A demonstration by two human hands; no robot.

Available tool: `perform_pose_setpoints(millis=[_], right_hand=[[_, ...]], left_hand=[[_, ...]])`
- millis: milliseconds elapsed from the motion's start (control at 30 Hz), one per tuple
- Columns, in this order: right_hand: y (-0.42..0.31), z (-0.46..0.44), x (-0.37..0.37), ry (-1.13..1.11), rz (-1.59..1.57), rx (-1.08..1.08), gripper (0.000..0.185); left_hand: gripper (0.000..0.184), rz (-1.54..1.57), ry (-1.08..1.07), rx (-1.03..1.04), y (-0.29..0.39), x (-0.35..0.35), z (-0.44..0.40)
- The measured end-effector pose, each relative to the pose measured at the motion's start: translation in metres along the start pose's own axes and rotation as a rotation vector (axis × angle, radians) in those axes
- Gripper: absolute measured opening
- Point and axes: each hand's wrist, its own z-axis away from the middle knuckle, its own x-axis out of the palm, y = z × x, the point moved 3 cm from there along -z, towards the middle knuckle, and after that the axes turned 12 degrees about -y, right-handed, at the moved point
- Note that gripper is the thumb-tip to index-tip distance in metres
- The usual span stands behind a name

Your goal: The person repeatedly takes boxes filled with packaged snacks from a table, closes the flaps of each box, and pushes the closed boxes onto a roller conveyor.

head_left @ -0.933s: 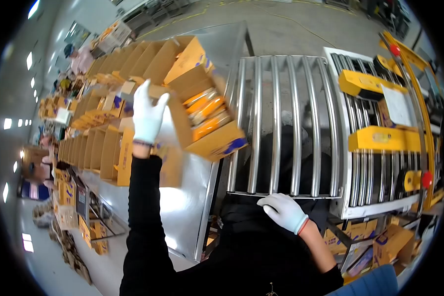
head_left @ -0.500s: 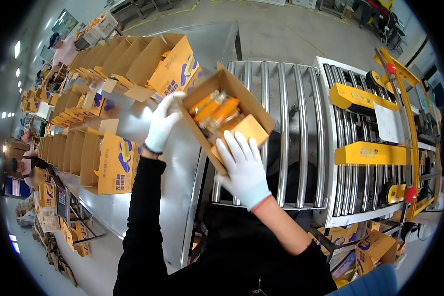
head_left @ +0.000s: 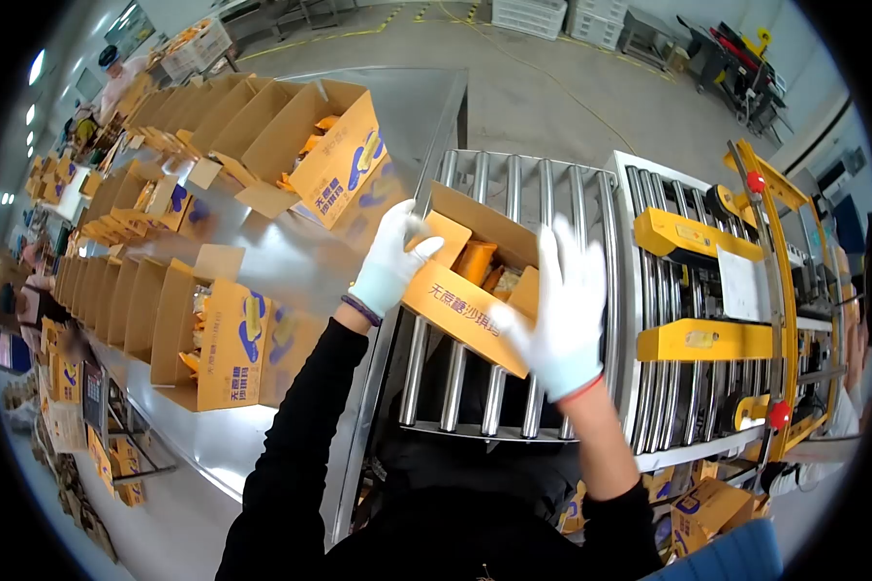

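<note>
An open cardboard carton (head_left: 462, 308) with orange packets (head_left: 476, 261) inside sits at an angle on the metal rollers. Its small end flaps are folded inward and a long back flap stands up. At the carton's left end is my white-gloved left hand (head_left: 389, 259), thumb and fingers apart, close against the left end flap; whether it touches cannot be made out. My right hand (head_left: 564, 315), gloved too and slightly blurred, is spread open over the carton's right end, hiding part of it.
Rows of open cartons (head_left: 228, 344) stand on the steel table (head_left: 310, 281) at left, the nearer ones showing packets. Right of the rollers (head_left: 494, 402) is a machine with yellow guides (head_left: 712, 339) and red knobs. A person (head_left: 116, 82) is at the far left.
The carton has come down onto the rollers and turned, its printed side now facing me. My right hand has left the contents and moved right, fingers spread.
</note>
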Motion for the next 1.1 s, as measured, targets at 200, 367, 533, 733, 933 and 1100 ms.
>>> perform_pose_setpoints(millis=[200, 367, 533, 733, 933, 1100], right_hand=[[0.047, 0.054, 0.029, -0.284, 0.099, 0.082, 0.103], [0.124, 0.022, 0.036, -0.253, 0.279, 0.192, 0.112], [0.162, 0.035, 0.032, -0.131, 0.326, 0.203, 0.070], [0.171, 0.074, 0.030, 0.070, 0.334, 0.257, 0.055], [0.033, 0.095, 0.128, -0.398, -0.745, 0.011, 0.082], [-0.017, 0.059, 0.086, -0.074, -0.617, -0.060, 0.095]], left_hand=[[0.050, 0.951, -0.210, -0.202, 0.023, 0.037, -0.018], [0.065, 0.367, -0.004, -0.033, 0.087, 0.190, -0.041], [0.055, 0.303, -0.447, -0.093, 0.095, 0.115, 0.027], [0.035, -0.895, 0.555, -0.735, 0.089, -0.156, 0.192], [0.013, -0.919, 0.292, -0.451, 0.078, -0.092, 0.230], [0.022, -0.605, 0.173, -0.141, 0.125, -0.077, 0.195]])
